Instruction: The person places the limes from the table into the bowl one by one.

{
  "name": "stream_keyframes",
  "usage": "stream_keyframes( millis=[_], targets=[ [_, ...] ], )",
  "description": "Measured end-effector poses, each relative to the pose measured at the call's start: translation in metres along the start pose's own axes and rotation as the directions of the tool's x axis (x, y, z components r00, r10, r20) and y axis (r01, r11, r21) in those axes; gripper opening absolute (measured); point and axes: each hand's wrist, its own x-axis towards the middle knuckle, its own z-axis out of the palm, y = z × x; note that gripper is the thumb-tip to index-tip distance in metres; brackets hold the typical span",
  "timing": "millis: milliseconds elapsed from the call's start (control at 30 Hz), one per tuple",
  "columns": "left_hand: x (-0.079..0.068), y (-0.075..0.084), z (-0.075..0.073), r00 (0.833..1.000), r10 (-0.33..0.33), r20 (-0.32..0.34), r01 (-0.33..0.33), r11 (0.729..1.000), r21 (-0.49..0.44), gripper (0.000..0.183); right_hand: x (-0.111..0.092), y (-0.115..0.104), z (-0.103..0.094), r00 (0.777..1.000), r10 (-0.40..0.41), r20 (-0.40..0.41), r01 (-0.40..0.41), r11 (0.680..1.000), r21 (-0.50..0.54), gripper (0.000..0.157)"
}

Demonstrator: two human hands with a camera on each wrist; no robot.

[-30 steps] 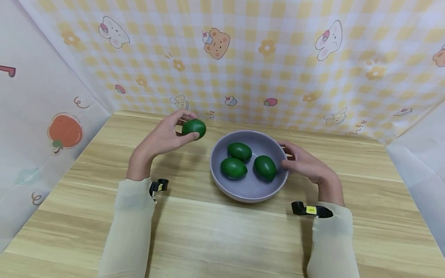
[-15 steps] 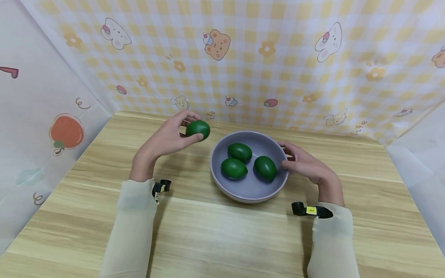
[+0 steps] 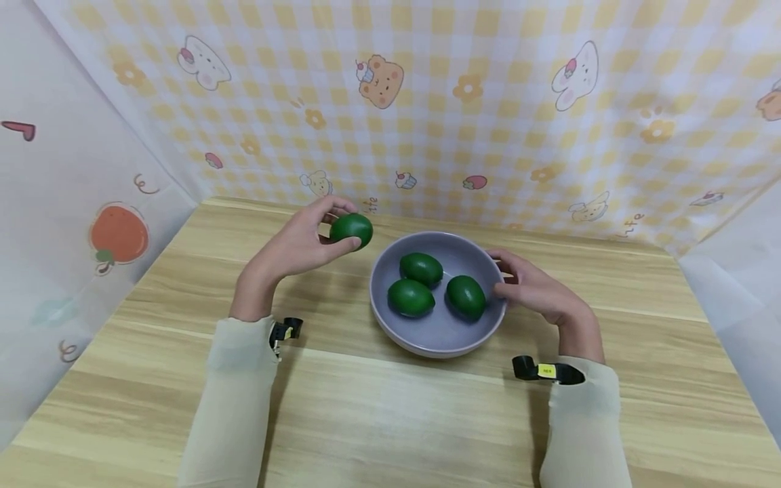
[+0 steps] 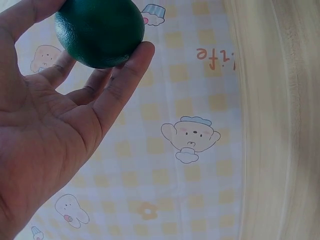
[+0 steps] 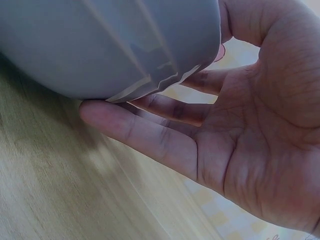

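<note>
My left hand (image 3: 302, 237) pinches a dark green lime (image 3: 352, 231) between thumb and fingers, above the table and left of the bowl. In the left wrist view, the same glossy lime (image 4: 100, 31) sits at the fingertips, the palm turned to the camera. A round grey-purple bowl (image 3: 396, 333) stands on the table with three more green limes (image 3: 411, 298) lying in it. My right hand (image 3: 537, 285) holds the bowl at its right side, thumb at the rim. In the right wrist view, the fingers (image 5: 150, 135) reach along and below the bowl's curved wall (image 5: 100, 55).
The wood-grain table (image 3: 390, 420) runs up to a yellow checked cloth (image 3: 427, 129) with cartoon prints at the back. A white printed sheet (image 3: 55, 224) hangs on the left. Black wrist mounts (image 3: 546, 370) sit at both sleeves.
My left hand has shifted slightly right with the lime, closer to the bowl. The right hand, the bowl and the limes in it stay in place.
</note>
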Motion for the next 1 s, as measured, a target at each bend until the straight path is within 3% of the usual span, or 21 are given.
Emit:
stream_keyframes(
  millis=[667,1000],
  targets=[
    [0.002,0.008,0.010,0.999,0.038,0.005,-0.038,0.999,-0.006,0.045,-0.002,0.001,0.001,1.000,-0.009,-0.004,0.009,1.000,-0.013,0.063],
    [0.002,0.011,0.013,1.000,0.022,0.001,-0.022,1.000,-0.010,0.045,-0.001,0.003,0.001,1.000,-0.018,-0.003,0.018,1.000,-0.011,0.063]
  ],
)
